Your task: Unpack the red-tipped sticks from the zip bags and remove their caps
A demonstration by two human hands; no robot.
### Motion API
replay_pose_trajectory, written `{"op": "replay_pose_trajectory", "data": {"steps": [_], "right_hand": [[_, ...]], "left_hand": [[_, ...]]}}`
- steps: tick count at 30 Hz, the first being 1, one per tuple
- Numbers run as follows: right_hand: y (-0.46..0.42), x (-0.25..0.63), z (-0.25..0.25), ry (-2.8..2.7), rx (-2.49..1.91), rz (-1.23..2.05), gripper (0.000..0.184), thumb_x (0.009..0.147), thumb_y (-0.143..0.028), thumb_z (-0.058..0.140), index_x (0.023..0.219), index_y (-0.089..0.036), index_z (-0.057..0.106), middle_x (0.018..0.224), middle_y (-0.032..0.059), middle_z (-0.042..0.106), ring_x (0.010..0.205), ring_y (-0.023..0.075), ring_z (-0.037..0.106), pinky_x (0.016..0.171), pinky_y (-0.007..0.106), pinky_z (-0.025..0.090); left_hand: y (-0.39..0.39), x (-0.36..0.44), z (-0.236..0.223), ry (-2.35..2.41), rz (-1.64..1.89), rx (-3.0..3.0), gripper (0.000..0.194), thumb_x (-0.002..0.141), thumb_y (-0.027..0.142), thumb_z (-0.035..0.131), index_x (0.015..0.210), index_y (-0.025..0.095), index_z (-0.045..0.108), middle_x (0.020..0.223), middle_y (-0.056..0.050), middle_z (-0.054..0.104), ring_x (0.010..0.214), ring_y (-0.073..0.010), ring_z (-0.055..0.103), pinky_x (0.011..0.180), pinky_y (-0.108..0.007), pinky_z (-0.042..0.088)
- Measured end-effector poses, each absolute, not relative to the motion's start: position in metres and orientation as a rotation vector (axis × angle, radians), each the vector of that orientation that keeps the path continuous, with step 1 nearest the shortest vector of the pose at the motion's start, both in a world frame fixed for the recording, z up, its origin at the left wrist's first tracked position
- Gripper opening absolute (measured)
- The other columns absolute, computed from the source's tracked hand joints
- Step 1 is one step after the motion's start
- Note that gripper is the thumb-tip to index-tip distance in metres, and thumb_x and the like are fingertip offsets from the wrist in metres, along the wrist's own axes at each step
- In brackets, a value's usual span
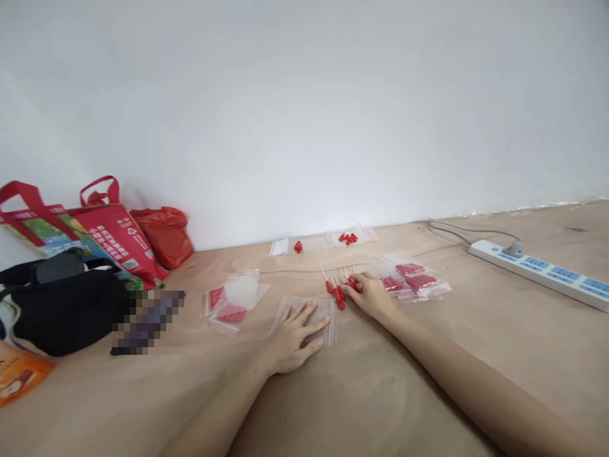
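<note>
The red-tipped sticks (338, 294) lie in a loose fan near the middle of a brown, smooth tabletop (371, 387), their pale shafts pointing toward the wall (304, 114) and their red ends toward the person. The right hand (371, 293) is curled narrow over the red ends at the fan's right side; whether it grips any or only touches them cannot be told. The left hand (294, 339) rests flat, fingers spread wide, on a clear zip bag (324, 309). To its left lie bags with red contents (233, 301), overlapping; more filled bags (416, 276) are stacked just beyond the right hand. Near the foot of the plain, pale wall, a few small red pieces (349, 237) lie on clear plastic. On the right, a white power strip (542, 271) with blue sockets runs slantwise, a grey plug (515, 249) in its far part and a grey cable (450, 227) beside it. The left side is crowded: a red shopping bag (114, 235) leans by a crumpled red plastic bag (164, 235), with black fabric (71, 311) in front and an orange packet (21, 374) at the edge.
</note>
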State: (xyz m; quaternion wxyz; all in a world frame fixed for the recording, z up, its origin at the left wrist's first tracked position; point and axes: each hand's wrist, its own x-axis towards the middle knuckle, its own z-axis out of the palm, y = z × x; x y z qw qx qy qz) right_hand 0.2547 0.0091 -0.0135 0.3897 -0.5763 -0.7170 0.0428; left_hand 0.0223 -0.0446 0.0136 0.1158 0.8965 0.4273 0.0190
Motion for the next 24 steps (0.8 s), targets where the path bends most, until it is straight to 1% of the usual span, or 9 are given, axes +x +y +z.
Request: {"op": "replay_pose_trajectory", "data": {"steps": [4, 8, 11, 13, 16, 19, 21, 24], "right_hand": [[0.005, 0.259, -0.014, -1.873, -1.466, -0.008, 0.03, 0.077, -0.043, 0.051, 0.093, -0.021, 0.063, 0.083, 0.0059, 0.062, 0.074, 0.0179, 0.056, 0.064, 0.028, 0.037], [0.002, 0.261, -0.014, -1.974, -1.4, -0.05, 0.023, 0.08, -0.037, 0.049, 0.09, -0.022, 0.064, 0.082, 0.0054, 0.064, 0.083, 0.0199, 0.053, 0.07, 0.031, 0.032], [0.0, 0.261, -0.014, -1.922, -1.447, -0.053, 0.021, 0.082, -0.03, 0.046, 0.09, -0.022, 0.064, 0.083, 0.0044, 0.066, 0.084, 0.0204, 0.052, 0.072, 0.033, 0.029], [0.001, 0.262, -0.014, -1.842, -1.472, -0.055, 0.021, 0.081, -0.03, 0.046, 0.089, -0.022, 0.064, 0.083, 0.0039, 0.067, 0.084, 0.0202, 0.052, 0.074, 0.034, 0.028], [0.002, 0.265, -0.014, -1.747, -1.486, -0.051, 0.021, 0.08, -0.032, 0.046, 0.086, -0.022, 0.064, 0.082, 0.0037, 0.067, 0.082, 0.0196, 0.052, 0.077, 0.035, 0.027], [0.003, 0.267, -0.016, -1.768, -1.512, -0.031, 0.021, 0.079, -0.036, 0.048, 0.079, -0.022, 0.064, 0.078, 0.003, 0.066, 0.082, 0.02, 0.052, 0.077, 0.035, 0.027], [0.003, 0.267, -0.016, -1.788, -1.545, -0.033, 0.022, 0.079, -0.037, 0.048, 0.074, -0.022, 0.064, 0.076, 0.0028, 0.066, 0.083, 0.0205, 0.052, 0.077, 0.036, 0.026], [0.001, 0.266, -0.015, -1.752, -1.564, -0.065, 0.023, 0.081, -0.034, 0.045, 0.072, -0.02, 0.062, 0.079, 0.0038, 0.064, 0.083, 0.0202, 0.052, 0.077, 0.036, 0.027]], "left_hand": [[-0.047, 0.021, 0.011, 1.31, 0.142, 2.616, 0.042, 0.086, 0.047, 0.037, 0.127, 0.037, 0.038, 0.141, -0.003, 0.028, 0.131, -0.0268, 0.019, 0.103, -0.055, 0.013], [-0.046, 0.019, 0.008, 1.437, 0.275, 2.555, 0.036, 0.088, 0.04, 0.036, 0.12, 0.032, 0.049, 0.134, -0.004, 0.04, 0.127, -0.0265, 0.028, 0.102, -0.054, 0.018], [-0.044, 0.017, 0.006, 1.477, 0.355, 2.522, 0.033, 0.086, 0.035, 0.04, 0.115, 0.028, 0.055, 0.129, -0.006, 0.046, 0.124, -0.0268, 0.033, 0.101, -0.053, 0.021], [-0.043, 0.017, 0.004, 1.469, 0.396, 2.525, 0.032, 0.085, 0.033, 0.042, 0.112, 0.026, 0.057, 0.127, -0.007, 0.048, 0.122, -0.026, 0.037, 0.101, -0.052, 0.024], [-0.042, 0.017, 0.003, 1.456, 0.424, 2.532, 0.032, 0.084, 0.032, 0.044, 0.112, 0.024, 0.057, 0.126, -0.009, 0.049, 0.12, -0.0249, 0.039, 0.101, -0.051, 0.024], [-0.042, 0.017, 0.003, 1.454, 0.395, 2.531, 0.036, 0.084, 0.033, 0.043, 0.118, 0.024, 0.052, 0.129, -0.009, 0.046, 0.122, -0.0249, 0.037, 0.102, -0.051, 0.022], [-0.043, 0.017, 0.005, 1.448, 0.34, 2.537, 0.038, 0.085, 0.033, 0.042, 0.122, 0.026, 0.048, 0.132, -0.009, 0.042, 0.124, -0.0257, 0.034, 0.103, -0.052, 0.02], [-0.045, 0.018, 0.009, 1.445, 0.214, 2.553, 0.039, 0.086, 0.029, 0.038, 0.125, 0.034, 0.042, 0.138, -0.006, 0.033, 0.129, -0.0279, 0.025, 0.101, -0.056, 0.017]]}}
